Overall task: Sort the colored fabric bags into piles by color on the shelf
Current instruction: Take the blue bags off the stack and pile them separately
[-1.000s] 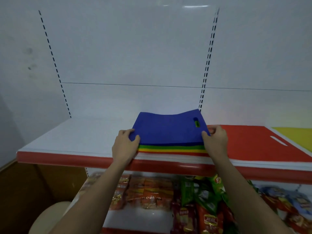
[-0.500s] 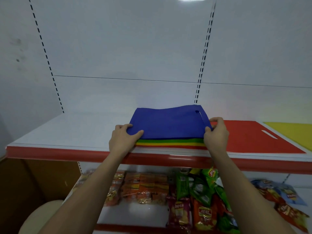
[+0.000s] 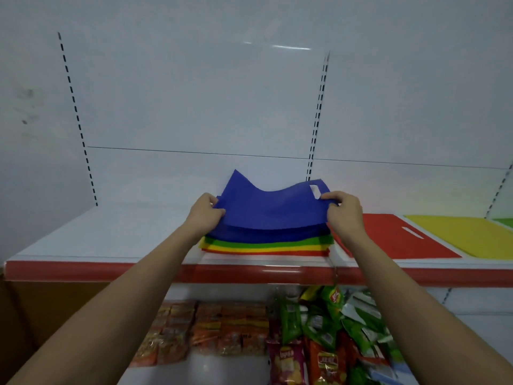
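Right now the person is partway through peeling the top blue fabric bag (image 3: 273,208) off the mixed stack (image 3: 266,244) at the front of the upper shelf (image 3: 111,234). The left hand (image 3: 205,213) pinches the bag's left edge between thumb and fingers, and the right hand (image 3: 342,209) pinches the right edge just beside the cut-out handle slot. The bag sags in the middle and its far left corner sticks up, so it looks lifted clear of the layers beneath, though I can't tell whether the near edge is fully free. Under it lie more blue, then green, yellow and red edges.

To the right on the same shelf a red bag pile (image 3: 399,237) lies flat, touching the stack, then a yellow pile (image 3: 458,234), and a sliver of green at the frame's edge. I see no blue pile, so I'd judge the sorting is early. The next move calls for carrying this bag to a free patch, probably the bare shelf to the left, and laying it flat. Snack packets (image 3: 319,337) fill the lower shelf.
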`<state>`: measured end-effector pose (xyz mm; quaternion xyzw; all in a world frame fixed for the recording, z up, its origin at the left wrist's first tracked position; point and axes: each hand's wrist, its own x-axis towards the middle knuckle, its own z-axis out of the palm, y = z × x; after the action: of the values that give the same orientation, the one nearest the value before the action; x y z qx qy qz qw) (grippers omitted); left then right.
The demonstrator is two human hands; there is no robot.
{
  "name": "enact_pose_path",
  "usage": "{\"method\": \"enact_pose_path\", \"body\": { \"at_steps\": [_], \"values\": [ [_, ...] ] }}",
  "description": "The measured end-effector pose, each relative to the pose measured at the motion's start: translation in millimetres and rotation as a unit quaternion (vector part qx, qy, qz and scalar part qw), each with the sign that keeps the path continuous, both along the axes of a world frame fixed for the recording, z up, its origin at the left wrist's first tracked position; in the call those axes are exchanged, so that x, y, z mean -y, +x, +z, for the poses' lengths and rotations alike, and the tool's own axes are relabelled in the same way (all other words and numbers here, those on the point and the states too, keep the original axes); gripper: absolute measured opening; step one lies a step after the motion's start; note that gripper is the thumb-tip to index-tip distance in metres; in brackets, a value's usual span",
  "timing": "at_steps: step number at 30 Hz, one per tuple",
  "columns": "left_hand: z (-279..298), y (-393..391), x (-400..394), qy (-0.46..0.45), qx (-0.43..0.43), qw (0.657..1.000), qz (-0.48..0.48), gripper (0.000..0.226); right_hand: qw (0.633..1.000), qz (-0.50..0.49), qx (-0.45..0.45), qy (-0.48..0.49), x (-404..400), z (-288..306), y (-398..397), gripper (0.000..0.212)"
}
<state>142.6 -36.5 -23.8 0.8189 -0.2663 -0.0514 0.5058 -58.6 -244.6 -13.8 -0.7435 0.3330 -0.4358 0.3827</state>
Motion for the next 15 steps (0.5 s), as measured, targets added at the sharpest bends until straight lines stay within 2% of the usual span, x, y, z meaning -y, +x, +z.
{"method": "enact_pose_path", "body": {
  "at_steps": [3, 6, 8, 12, 15],
  "values": [
    [6, -2, -11, -0.123, -0.15, 0.976, -0.095, 0.041, 1.0, 0.018, -0.002, 0.014, -9, 12, -18, 0.051],
    [6, -8, -12, -0.134, -0.165, 0.962, -0.173, 0.066, 0.999, 0.006, -0.01, 0.03, -18, 16, -38, 0.053],
    [2, -15, -7, -0.117, -0.138, 0.964, -0.197, 0.065, 0.999, -0.016, -0.016, 0.032, -23, 13, -54, 0.053],
    [-4, -37, 11, -0.064, -0.098, 0.968, -0.22, 0.048, 0.997, -0.06, -0.047, 0.012, -34, 5, -94, 0.035],
    [-5, -61, 26, -0.057, -0.079, 0.964, -0.249, 0.049, 0.994, -0.089, -0.053, 0.021, -41, 3, -130, 0.033]
  ]
}}
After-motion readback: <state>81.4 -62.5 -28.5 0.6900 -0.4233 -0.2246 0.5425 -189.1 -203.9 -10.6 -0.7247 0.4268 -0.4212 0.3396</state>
